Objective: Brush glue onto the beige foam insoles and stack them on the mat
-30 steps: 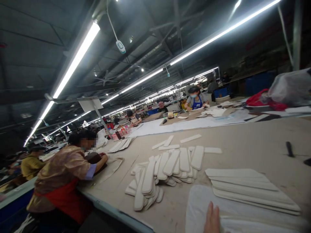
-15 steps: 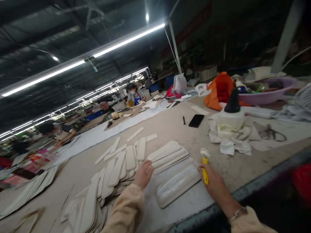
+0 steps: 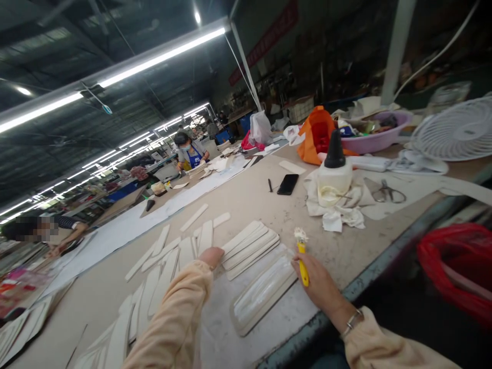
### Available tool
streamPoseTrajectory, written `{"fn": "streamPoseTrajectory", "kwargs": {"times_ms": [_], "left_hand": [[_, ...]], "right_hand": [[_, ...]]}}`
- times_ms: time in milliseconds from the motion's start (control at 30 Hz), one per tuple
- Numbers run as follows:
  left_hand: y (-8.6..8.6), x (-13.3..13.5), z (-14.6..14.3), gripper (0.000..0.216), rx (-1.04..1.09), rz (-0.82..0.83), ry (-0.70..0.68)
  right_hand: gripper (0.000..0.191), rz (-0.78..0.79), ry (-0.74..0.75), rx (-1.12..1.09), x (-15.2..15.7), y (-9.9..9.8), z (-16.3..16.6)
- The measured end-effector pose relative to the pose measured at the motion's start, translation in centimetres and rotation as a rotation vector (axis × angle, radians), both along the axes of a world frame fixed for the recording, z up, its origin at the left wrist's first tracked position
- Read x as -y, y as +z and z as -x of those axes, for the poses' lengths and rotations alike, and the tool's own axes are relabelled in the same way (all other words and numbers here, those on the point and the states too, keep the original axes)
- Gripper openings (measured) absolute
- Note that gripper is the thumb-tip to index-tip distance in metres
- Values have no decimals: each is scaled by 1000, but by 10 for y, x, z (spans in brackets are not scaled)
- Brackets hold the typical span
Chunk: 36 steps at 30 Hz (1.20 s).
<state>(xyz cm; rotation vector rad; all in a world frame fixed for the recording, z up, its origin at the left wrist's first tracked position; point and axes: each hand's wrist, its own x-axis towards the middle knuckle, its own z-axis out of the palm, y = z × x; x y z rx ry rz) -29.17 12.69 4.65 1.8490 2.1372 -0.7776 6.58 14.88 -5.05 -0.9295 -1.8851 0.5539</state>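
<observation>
My right hand (image 3: 318, 282) is closed round a yellow-handled glue brush (image 3: 302, 253), its clogged bristles pointing up. It rests beside a long white strip (image 3: 262, 296) wet with glue, lying on a pale sheet at the table's near edge. My left hand (image 3: 212, 255) reaches to a neat stack of white strips (image 3: 248, 244); only its knuckles show above the beige sleeve, so its fingers are hidden. More white strips (image 3: 169, 261) lie fanned out to the left.
A white glue bottle with a black cone cap (image 3: 334, 169) stands on rags. Nearby lie scissors (image 3: 387, 193), a phone (image 3: 288, 184), a pen (image 3: 270, 185), a white fan (image 3: 453, 129), a purple basin (image 3: 378, 137). A red bag (image 3: 455, 261) hangs below the table edge. Other people work further along.
My view swung right from the far rows to my own spot. Both hands came into view; since half a second ago the left hand moved slightly toward the strip stack.
</observation>
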Motion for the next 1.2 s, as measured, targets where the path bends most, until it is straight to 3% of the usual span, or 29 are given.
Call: {"fn": "streamPoseTrajectory", "kwargs": {"times_ms": [133, 267, 333, 433, 533, 667, 800, 967, 1067, 1200], "left_hand": [[12, -7, 0, 32, -2, -33, 15], [38, 1, -4, 27, 21, -219, 25], [53, 14, -10, 22, 43, -348, 27], [71, 45, -28, 30, 115, -502, 20], [75, 83, -58, 27, 402, -596, 18], [59, 121, -104, 22, 912, -575, 176], [32, 138, -130, 19, 1192, -474, 405], [-3, 151, -129, 25, 1227, -525, 550], [-21, 159, -122, 35, 1168, -648, 621], [-39, 171, -112, 34, 1044, -813, 676]], "right_hand": [[14, -23, -11, 1, 0, 1, 0], [14, -34, -22, -22, 0, 1, -1], [15, -18, -29, -56, -1, 4, -3], [16, 64, -41, -136, -5, 11, -7], [23, 244, 0, -301, -7, 22, -9], [29, 499, 191, -613, -3, 37, -8], [39, 589, 209, -656, 4, 47, -4], [45, 662, 169, -594, 5, 38, 5], [44, 581, 54, -474, 2, 25, 11], [40, 488, -39, -319, 1, 9, 17]]}}
